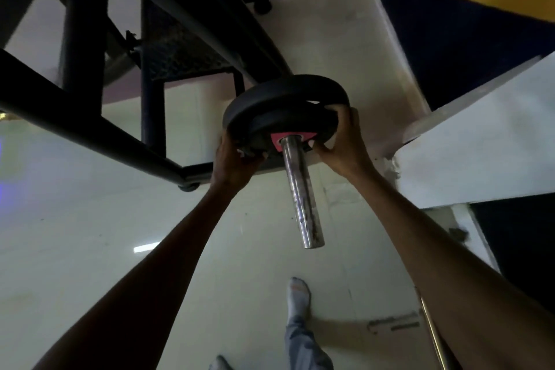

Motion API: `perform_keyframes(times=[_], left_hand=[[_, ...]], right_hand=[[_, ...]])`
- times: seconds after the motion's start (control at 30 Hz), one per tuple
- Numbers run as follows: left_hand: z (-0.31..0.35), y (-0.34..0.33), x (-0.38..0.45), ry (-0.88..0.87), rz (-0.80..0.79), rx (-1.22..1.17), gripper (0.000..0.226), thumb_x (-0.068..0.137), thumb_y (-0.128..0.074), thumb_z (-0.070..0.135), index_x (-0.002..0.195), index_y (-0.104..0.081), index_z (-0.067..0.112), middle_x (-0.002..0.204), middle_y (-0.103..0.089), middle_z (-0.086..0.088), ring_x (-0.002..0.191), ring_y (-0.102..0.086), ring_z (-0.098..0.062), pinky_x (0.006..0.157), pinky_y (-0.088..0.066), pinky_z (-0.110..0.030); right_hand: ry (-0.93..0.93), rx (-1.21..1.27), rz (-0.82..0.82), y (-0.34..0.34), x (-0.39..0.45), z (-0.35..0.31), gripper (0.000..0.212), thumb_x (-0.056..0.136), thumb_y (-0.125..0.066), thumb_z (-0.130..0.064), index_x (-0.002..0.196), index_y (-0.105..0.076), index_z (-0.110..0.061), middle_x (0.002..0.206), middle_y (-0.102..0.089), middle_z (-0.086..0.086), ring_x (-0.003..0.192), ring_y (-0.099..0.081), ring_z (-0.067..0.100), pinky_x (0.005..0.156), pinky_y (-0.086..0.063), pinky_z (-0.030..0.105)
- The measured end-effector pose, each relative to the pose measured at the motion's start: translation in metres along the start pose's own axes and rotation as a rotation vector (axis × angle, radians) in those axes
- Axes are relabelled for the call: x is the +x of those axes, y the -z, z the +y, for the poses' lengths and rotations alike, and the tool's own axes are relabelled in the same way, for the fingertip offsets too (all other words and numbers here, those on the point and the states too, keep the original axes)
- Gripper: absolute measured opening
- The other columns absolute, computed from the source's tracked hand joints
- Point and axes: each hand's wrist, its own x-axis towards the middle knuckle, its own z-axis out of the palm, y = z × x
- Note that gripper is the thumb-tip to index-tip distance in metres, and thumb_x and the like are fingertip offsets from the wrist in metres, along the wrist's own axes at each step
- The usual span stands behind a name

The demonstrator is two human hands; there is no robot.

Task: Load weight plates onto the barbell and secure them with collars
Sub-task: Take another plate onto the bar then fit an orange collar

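Note:
Two black weight plates sit on the chrome barbell sleeve [301, 198], which points toward me with its free end bare. The outer plate [279, 125] has a red hub around the bar. The inner, larger plate [288, 88] shows behind it. My left hand [234, 159] grips the outer plate's lower left rim. My right hand [342, 141] holds its right rim, fingers hooked over the edge. No collar is in view.
A black steel rack frame [99, 129] runs across the upper left, close behind the plates. White wall and a ledge [468, 135] stand to the right. Below are the pale floor and my socked foot [297, 294]. A thin metal rod [432, 330] lies bottom right.

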Motion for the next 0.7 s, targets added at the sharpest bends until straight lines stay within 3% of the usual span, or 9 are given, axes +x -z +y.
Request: perform_keyframes(times=[0.07,0.27,0.33,0.4,0.5,0.6,0.7], left_hand=[[-0.002,-0.003,0.002,0.03,0.055,0.006,0.086,0.076,-0.09,0.018,0.148,-0.041,0.014,0.142,-0.056,-0.008,0.127,-0.058,-0.027,0.096,-0.056,-0.037],[-0.016,-0.012,-0.006,0.025,0.06,0.034,0.099,0.065,-0.092,0.04,0.147,-0.043,0.013,0.138,-0.057,-0.006,0.118,-0.063,-0.026,0.087,-0.061,-0.046],[-0.017,-0.016,-0.011,0.036,-0.003,0.08,0.092,0.065,-0.092,0.046,0.141,-0.052,0.013,0.138,-0.055,-0.009,0.124,-0.057,-0.03,0.092,-0.056,-0.04],[-0.017,-0.021,-0.02,0.069,-0.073,0.105,0.081,0.07,-0.094,0.036,0.138,-0.059,0.009,0.138,-0.052,-0.015,0.125,-0.051,-0.03,0.093,-0.048,-0.032],[-0.017,-0.025,-0.029,0.081,-0.115,0.047,0.072,0.076,-0.091,0.027,0.137,-0.058,0.007,0.133,-0.062,-0.014,0.116,-0.06,-0.024,0.087,-0.053,-0.027],[-0.012,-0.021,-0.028,0.06,-0.137,0.031,0.059,0.081,-0.087,0.018,0.132,-0.061,0.005,0.12,-0.073,-0.012,0.104,-0.068,-0.02,0.078,-0.051,-0.019],[-0.011,-0.019,-0.039,0.007,-0.152,0.095,0.051,0.08,-0.088,0.017,0.124,-0.065,0.005,0.115,-0.075,-0.011,0.1,-0.071,-0.022,0.076,-0.05,-0.017]], right_hand=[[0.032,0.001,0.037,-0.003,0.001,0.01,0.078,0.072,-0.087,-0.014,0.138,-0.045,-0.019,0.14,-0.042,0.008,0.129,-0.05,0.026,0.103,-0.052,0.038],[0.082,-0.045,-0.01,0.001,0.01,0.025,0.07,0.069,-0.089,-0.023,0.13,-0.054,-0.018,0.135,-0.047,0.008,0.122,-0.047,0.026,0.095,-0.048,0.029],[0.106,-0.148,-0.055,0.0,0.011,0.029,0.059,0.068,-0.091,-0.025,0.119,-0.063,-0.014,0.135,-0.046,0.014,0.123,-0.046,0.034,0.099,-0.049,0.038],[0.118,-0.2,-0.099,-0.002,0.009,0.033,0.055,0.067,-0.093,-0.024,0.112,-0.066,-0.01,0.133,-0.047,0.019,0.122,-0.048,0.038,0.102,-0.049,0.042],[0.121,-0.139,-0.167,0.002,0.0,0.036,0.057,0.072,-0.092,-0.02,0.119,-0.063,-0.006,0.131,-0.055,0.014,0.118,-0.056,0.022,0.097,-0.048,0.027],[0.082,-0.033,-0.207,0.006,-0.017,0.035,0.058,0.079,-0.089,-0.022,0.128,-0.06,-0.015,0.118,-0.067,-0.006,0.102,-0.06,-0.003,0.088,-0.05,0.009],[0.046,0.019,-0.186,0.009,-0.042,0.036,0.043,0.079,-0.089,-0.021,0.11,-0.059,-0.023,0.094,-0.064,-0.015,0.087,-0.061,-0.009,0.074,-0.045,0.004]])
